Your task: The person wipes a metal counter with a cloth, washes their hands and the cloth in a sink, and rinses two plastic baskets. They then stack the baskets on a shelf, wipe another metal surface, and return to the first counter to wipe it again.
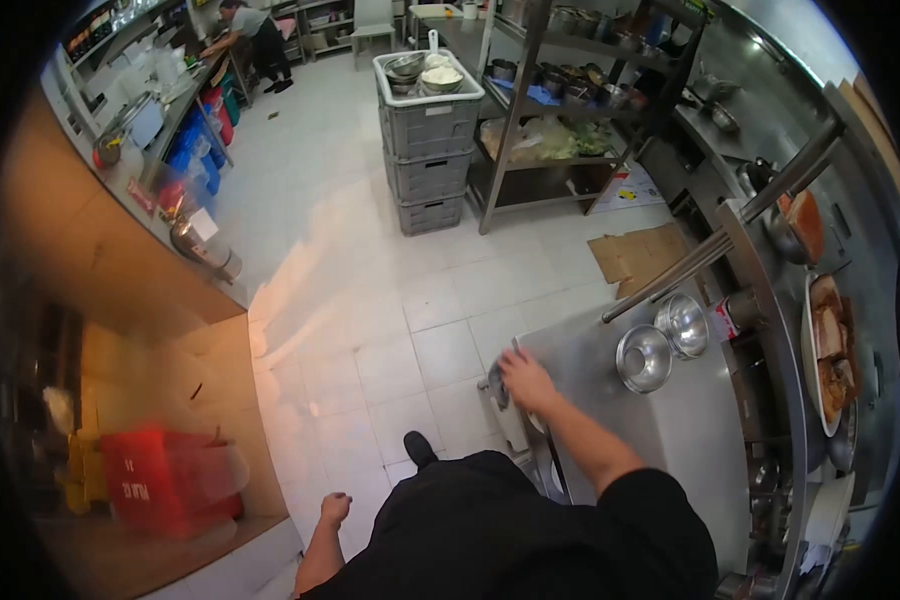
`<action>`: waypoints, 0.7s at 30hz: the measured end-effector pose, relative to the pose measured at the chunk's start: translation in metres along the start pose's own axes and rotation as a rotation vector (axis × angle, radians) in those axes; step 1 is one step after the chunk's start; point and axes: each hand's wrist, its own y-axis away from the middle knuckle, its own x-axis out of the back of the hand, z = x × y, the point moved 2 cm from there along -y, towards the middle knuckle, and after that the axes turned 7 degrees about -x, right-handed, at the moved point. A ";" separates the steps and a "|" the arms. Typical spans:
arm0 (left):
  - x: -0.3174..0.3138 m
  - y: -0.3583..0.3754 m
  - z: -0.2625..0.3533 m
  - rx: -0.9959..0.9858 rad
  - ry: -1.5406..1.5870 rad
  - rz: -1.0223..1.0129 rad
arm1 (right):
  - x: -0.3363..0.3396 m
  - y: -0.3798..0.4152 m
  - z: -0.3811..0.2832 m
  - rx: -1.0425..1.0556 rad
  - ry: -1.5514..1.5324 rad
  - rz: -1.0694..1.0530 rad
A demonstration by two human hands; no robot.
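My right hand (520, 376) is at the near left corner of the steel table (610, 450), its fingers round a dark grey cloth-like thing (498, 384) at the table's edge. What exactly it is cannot be made out. My left hand (337, 508) hangs low over the tiled floor, fingers curled in, touching nothing that shows; whether something small is inside is hidden. Two steel bowls, one nearer (644, 358) and one farther (682, 326), stand side by side on the table, beyond my right hand.
Stacked grey crates (430, 130) stand ahead beside a metal shelf rack (550, 182). Cardboard (640, 256) lies on the floor. A red crate (170, 480) is at the lower left. Another person (255, 40) bends at the far left counter. A meat tray (828, 350) sits at right.
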 end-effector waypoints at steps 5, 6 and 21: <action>0.030 -0.057 0.100 -0.087 0.114 0.001 | 0.027 0.172 -0.054 -0.162 -0.210 -0.108; 0.033 -0.063 0.113 -0.131 0.124 0.003 | 0.021 0.205 -0.068 -0.174 -0.231 -0.114; 0.059 -0.155 0.251 -0.160 -0.405 -0.300 | 0.027 -0.034 0.048 -0.273 -0.373 0.137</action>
